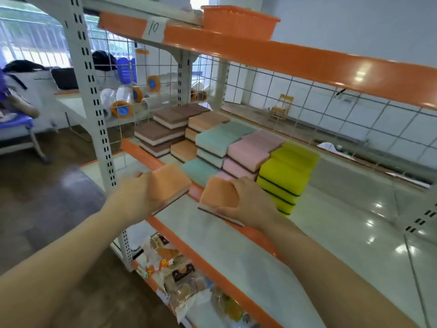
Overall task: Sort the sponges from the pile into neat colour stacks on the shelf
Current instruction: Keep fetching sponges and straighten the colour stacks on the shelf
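Left hand (139, 189) grips orange sponge (169, 183); right hand (246, 202) another (218, 191) — tag (155, 28) reads "10".

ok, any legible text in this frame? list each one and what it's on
"10": handwritten on the white paper label taped to the front edge of the orange top shelf.
Printing on the clear plastic snack packets on the bottom shelf: too blurred to read.
Blue round labels on the orange lids behind the wire grid: too small to read.
Nothing is printed on the sponges.
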{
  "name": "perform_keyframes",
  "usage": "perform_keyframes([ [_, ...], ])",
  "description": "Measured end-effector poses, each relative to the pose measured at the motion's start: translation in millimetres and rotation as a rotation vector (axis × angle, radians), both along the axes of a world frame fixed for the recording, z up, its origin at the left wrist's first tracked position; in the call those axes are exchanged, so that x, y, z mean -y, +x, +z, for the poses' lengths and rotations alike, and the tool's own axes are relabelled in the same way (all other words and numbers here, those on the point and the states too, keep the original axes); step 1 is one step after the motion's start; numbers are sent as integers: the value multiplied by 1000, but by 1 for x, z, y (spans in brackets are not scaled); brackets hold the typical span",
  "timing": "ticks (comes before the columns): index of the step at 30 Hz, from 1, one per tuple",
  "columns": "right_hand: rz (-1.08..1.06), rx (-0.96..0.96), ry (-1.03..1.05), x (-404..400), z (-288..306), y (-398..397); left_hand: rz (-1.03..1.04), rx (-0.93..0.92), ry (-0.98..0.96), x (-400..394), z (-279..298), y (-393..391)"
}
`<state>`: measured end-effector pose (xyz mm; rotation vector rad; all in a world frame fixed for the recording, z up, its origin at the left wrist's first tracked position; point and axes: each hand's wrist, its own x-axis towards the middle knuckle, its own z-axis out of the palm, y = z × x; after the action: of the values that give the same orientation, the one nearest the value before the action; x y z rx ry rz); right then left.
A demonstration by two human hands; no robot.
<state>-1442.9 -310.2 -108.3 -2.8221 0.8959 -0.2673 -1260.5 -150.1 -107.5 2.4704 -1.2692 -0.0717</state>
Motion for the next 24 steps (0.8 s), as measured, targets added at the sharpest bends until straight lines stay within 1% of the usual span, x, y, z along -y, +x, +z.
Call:
perform_keyframes([
  [4,6,32,-14,13,-2,37,13,12,-26,3,1,30],
  [8,45,30,-40,19,-7,77,32,-15,-26,8,-5,61],
  [10,65,38,-65,23,-9,98,49,-23,-12,12,-10,80],
  [13,76,47,-83,27,-9,130,53,17,48,17,-17,112],
  [16,58,46,-74,30,-9,161,34,56,102,22,-20,141],
  [19,26,33,-53,33,-10,190,-6,56,136,28,-21,170],
  [24,-57,2,5,31,-10,230,-92,47,130,31,-27,210],
])
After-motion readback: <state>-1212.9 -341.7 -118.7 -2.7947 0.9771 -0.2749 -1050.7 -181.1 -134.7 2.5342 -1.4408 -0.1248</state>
